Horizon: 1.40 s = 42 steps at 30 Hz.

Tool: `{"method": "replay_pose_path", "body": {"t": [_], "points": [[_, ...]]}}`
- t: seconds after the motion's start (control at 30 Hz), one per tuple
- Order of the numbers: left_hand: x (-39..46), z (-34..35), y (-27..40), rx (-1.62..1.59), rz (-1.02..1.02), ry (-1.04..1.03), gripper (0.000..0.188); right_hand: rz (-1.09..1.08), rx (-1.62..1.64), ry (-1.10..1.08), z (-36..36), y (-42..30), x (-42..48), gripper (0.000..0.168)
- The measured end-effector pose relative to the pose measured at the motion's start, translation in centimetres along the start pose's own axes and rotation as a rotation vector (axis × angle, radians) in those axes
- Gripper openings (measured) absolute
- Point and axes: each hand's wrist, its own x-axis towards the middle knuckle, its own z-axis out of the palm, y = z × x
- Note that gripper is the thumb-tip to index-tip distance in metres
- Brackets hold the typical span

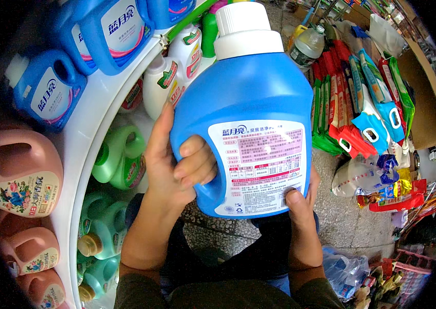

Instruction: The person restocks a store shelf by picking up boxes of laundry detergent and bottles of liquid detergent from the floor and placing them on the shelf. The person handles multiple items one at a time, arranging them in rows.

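Observation:
A large blue laundry detergent bottle (241,92) with a white cap (244,29) is held up before me, its printed back label facing me. My left hand (175,166) grips its handle, fingers through the opening and thumb along the bottle's left edge. Around the lower right edge is my right hand (301,197), thumb on the label and most of its fingers hidden behind the bottle. The cap end tilts slightly to the left.
White shelves (98,104) at left carry blue bottles (50,92) and pink bottles (22,174), with green bottles (119,154) lower down. Bagged goods (357,96), a cardboard box (428,85) and plastic bags (343,270) lie on the right, on a speckled floor (333,228).

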Motion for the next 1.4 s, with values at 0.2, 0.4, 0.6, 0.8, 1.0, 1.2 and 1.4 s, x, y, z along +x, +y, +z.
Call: {"method": "replay_pose_path", "body": {"t": [0.2,0.4,0.6,0.8,1.0,1.2,1.4], "points": [[-0.1,-0.3,0.2,-0.036,0.003,0.017,0.056,-0.041,-0.028,-0.016,0.1,0.4,0.3,0.074],[-0.1,-0.5,0.3,-0.017,0.014,0.038,0.054,-0.016,-0.012,-0.008,0.6,0.4,0.6,0.070],[0.0,-1.4,0.0,0.047,0.018,0.162,0.053,0.121,-0.161,-0.012,-0.1,1.2,1.5,0.059],[0.7,-3.0,-6.3,1.367,0.149,0.473,0.055,0.105,-0.360,0.135,-1.4,2.7,3.9,0.054],[0.1,-5.1,-11.5,1.701,0.142,0.401,0.055,0.298,-0.672,0.260,-3.2,7.5,5.4,0.065],[-1.2,-6.6,-14.1,1.795,0.017,0.329,0.049,0.678,-0.778,-0.006,-5.1,9.2,7.0,0.054],[-1.3,-9.1,-13.0,1.832,-0.382,-0.019,0.056,0.448,-0.803,-0.387,-4.0,11.9,9.7,0.055]]}}
